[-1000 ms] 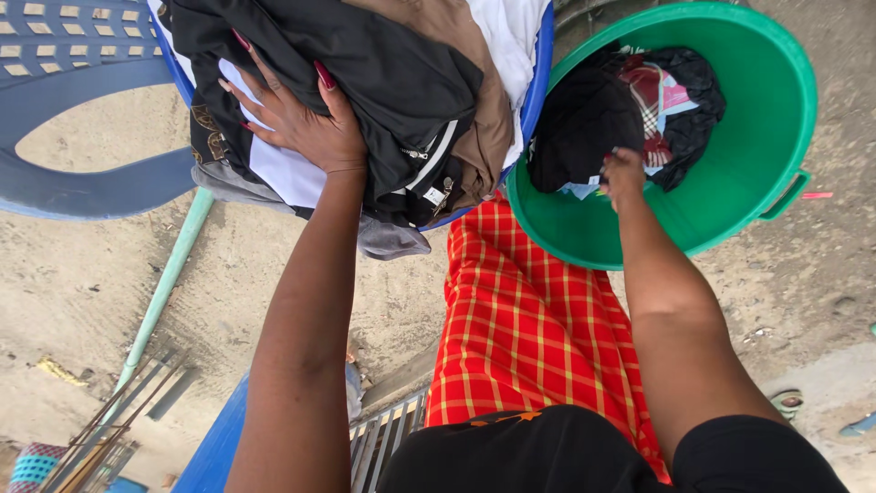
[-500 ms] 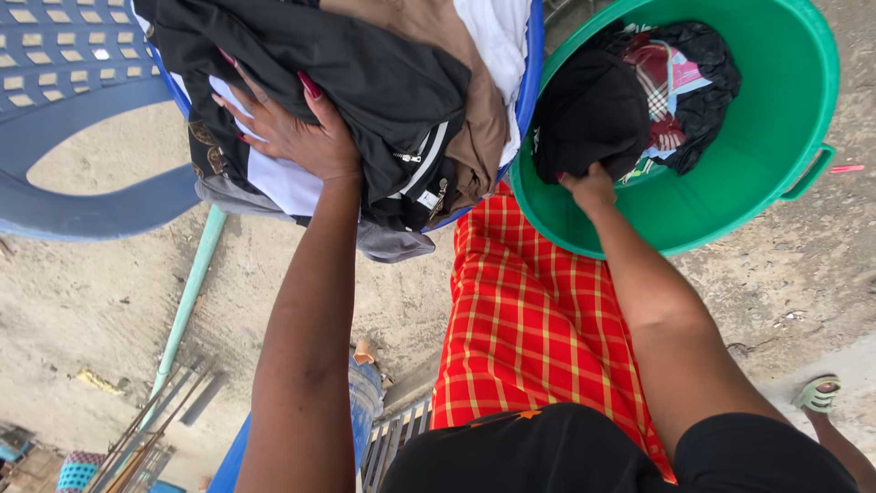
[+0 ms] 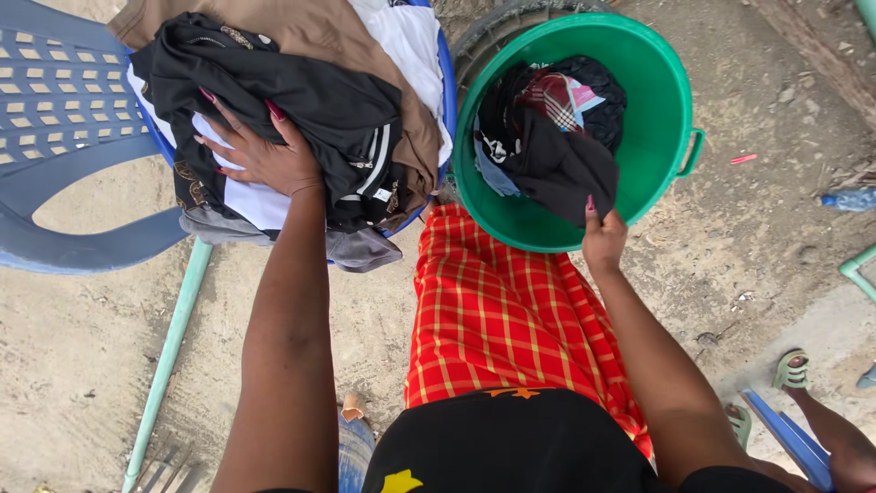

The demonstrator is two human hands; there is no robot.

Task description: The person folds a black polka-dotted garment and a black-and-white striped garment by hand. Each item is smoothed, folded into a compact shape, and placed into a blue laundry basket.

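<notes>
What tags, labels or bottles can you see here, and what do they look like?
Small garment label: sewn on the black clothes on the pile by the left hand; white, rectangular, too small to tell more.
Plastic bottle: lying on the ground at the right edge; clear with a bluish tint.
No signs or screens.

Both hands (image 3: 260,151) (image 3: 602,239) outstretched, fingers spread.

Heaped dark clothes pile (image 3: 301,119) beside black garment (image 3: 566,169) in green basin (image 3: 671,110).
</notes>
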